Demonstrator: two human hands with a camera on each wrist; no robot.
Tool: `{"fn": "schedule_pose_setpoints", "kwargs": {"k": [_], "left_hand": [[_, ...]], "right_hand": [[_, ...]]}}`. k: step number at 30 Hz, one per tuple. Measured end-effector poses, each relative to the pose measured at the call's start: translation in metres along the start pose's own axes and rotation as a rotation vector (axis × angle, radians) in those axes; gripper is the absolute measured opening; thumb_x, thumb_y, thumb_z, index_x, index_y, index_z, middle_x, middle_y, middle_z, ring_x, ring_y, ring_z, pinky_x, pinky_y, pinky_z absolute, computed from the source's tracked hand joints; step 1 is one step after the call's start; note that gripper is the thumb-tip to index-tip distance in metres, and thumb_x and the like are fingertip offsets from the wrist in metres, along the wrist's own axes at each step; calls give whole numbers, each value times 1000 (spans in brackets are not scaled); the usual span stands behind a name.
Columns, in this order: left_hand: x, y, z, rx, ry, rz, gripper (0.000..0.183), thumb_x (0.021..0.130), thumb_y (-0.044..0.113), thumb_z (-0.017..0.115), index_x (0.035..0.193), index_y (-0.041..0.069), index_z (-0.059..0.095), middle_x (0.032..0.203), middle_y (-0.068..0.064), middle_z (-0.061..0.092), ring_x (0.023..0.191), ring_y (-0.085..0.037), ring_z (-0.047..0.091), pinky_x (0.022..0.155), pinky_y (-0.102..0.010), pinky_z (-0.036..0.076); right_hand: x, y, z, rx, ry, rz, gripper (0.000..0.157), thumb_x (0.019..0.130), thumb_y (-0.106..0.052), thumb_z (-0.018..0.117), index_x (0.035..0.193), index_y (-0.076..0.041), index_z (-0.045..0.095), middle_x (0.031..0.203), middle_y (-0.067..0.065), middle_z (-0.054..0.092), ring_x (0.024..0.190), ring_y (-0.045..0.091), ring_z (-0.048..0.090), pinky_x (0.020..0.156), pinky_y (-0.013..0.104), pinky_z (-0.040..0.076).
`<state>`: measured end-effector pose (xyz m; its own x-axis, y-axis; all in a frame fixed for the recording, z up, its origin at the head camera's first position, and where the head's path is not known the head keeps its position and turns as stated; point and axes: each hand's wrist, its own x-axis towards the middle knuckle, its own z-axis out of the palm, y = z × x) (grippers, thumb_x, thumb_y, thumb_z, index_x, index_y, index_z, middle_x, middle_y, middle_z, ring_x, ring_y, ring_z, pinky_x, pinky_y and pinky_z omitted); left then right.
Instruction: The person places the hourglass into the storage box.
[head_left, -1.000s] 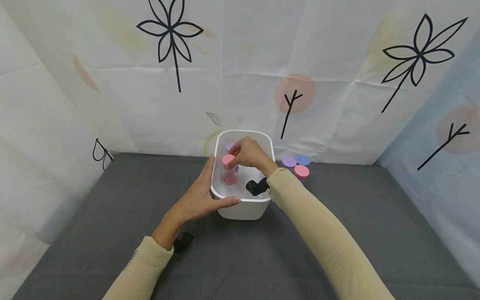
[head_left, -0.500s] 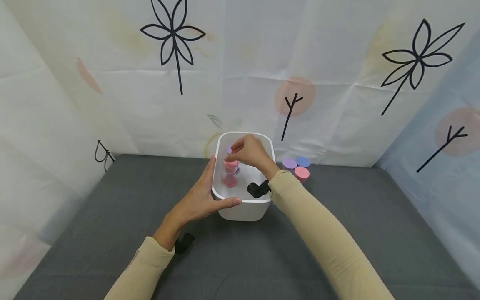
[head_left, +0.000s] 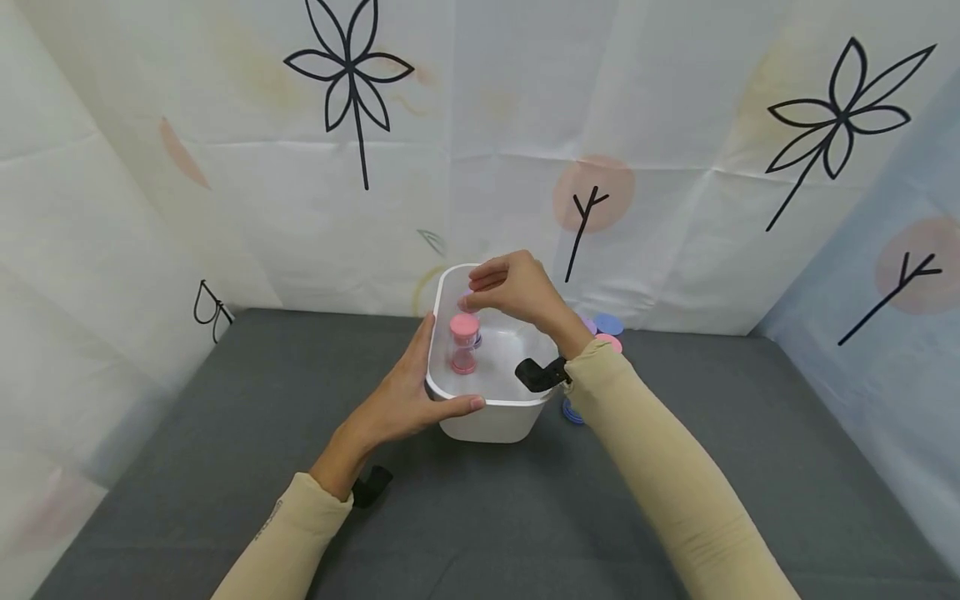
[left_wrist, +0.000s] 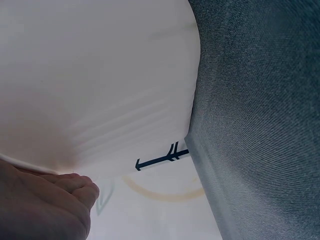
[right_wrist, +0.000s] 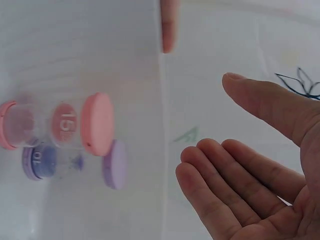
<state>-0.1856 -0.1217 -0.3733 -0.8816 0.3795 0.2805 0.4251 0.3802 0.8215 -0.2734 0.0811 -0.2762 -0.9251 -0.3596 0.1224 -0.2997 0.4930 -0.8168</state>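
Note:
A white plastic bin (head_left: 491,422) stands on the dark cloth. My left hand (head_left: 403,392) rests against its left side, fingers straight along the outer wall and thumb across the front rim. Inside stands a pink sand timer (head_left: 463,343) marked 15. Close behind it is a purple sand timer (right_wrist: 115,164) marked 10, mostly hidden in the head view. My right hand (head_left: 517,287) is raised over the bin's back part. In the right wrist view its fingers are loosely extended, thumb apart, with nothing between them and both timers clear of it.
More sand timers with blue (head_left: 608,323), pink (head_left: 611,342) and purple tops stand right of the bin, partly hidden by my right forearm. A blue ringed base (head_left: 573,411) shows below them. Behind the bin rises a patterned cloth wall (head_left: 495,192).
My right hand has let go of the pink sand timer, which now stands in the bin, and has risen up and to the right. The left hand has stayed on the bin.

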Motion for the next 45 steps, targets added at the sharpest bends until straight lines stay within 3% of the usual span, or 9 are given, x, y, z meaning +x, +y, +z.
{"fn": "schedule_pose_setpoints", "kwargs": {"k": [6, 12, 22, 27, 35, 42, 45], "left_hand": [[1, 0, 0, -11, -3, 27, 126, 78, 49, 86, 162, 35, -7, 165, 12, 12, 143, -20, 36, 110, -59, 35], [3, -1, 1, -34, -6, 52, 126, 77, 47, 88, 161, 39, -5, 162, 15, 16, 141, -21, 39, 110, -57, 37], [4, 0, 1, -31, 8, 79, 125, 76, 45, 89, 162, 37, -2, 161, 15, 19, 140, -24, 39, 110, -56, 37], [4, 0, 1, -22, 15, 94, 125, 76, 44, 89, 162, 36, -1, 163, 14, 17, 141, -25, 37, 111, -57, 35], [4, 1, 1, -35, 13, 104, 124, 77, 43, 89, 162, 36, -1, 164, 13, 16, 142, -25, 35, 111, -59, 33], [5, 1, 2, -32, 14, 101, 124, 77, 42, 89, 163, 36, -1, 163, 15, 16, 143, -25, 35, 111, -58, 33], [5, 1, 2, -43, 12, 113, 123, 77, 41, 89, 163, 36, 0, 163, 14, 17, 142, -26, 35, 111, -59, 33]], "right_hand": [[-21, -3, -20, 151, 21, -49, 46, 81, -17, 88, 120, 0, 71, 111, 12, 74, 103, 23, 71, 93, 37, 53], [-47, 6, -36, 219, 45, -31, 50, 82, -18, 87, 126, -2, 69, 117, 11, 72, 108, 22, 70, 94, 35, 54], [-82, 31, -55, 203, 119, -57, 49, 85, -11, 83, 129, 4, 66, 124, 19, 68, 113, 29, 68, 88, 26, 55], [-97, 48, -62, 220, 153, -36, 50, 87, -12, 82, 130, 6, 64, 126, 22, 67, 108, 19, 70, 88, 24, 54], [-118, 79, -70, 280, 167, -34, 49, 87, -5, 81, 130, 9, 62, 113, 2, 73, 97, 13, 73, 78, 32, 59], [-131, 98, -71, 252, 160, -26, 51, 88, -5, 79, 131, 13, 59, 121, 22, 69, 100, 11, 72, 86, 26, 55], [-134, 105, -70, 262, 159, -10, 50, 88, -6, 80, 130, 12, 61, 121, 20, 70, 101, 12, 72, 86, 26, 55]]}}
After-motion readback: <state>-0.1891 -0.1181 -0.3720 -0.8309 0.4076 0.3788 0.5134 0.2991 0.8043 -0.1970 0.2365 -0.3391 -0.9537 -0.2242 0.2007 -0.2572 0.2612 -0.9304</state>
